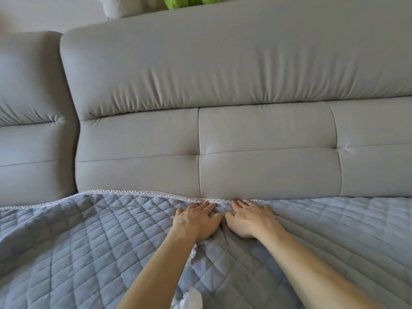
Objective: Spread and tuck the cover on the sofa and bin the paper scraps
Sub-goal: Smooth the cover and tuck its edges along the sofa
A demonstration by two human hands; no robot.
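While two hands lie side by side on the cover, their fingers are straight and spread, gripping nothing. The left hand point(197, 219) presses palm-down, with one thin ring point(206, 210) on a finger. The right hand point(249, 219) lies flat just beside it, the two nearly touching. All fingertips reach the crease where the seat meets the backrest.

One quilted blue-grey cover point(89, 241) lies spread across the seat of the grey sofa point(245, 74). Its pale lace trim point(138, 193) shows along the foot of the backrest to the left of the hands. To the right of them the edge is out of sight at the crease.

Two white paper scraps lie on the cover. One point(193, 250) peeks out beside the left forearm, and the other point(189, 296) is at the bottom edge of the view.

Two back cushions are visible, a wide one point(223, 141) straight ahead and a second point(33, 108) at the left. One green soft object point(187, 1) sits behind the top of the sofa, mostly cut off.
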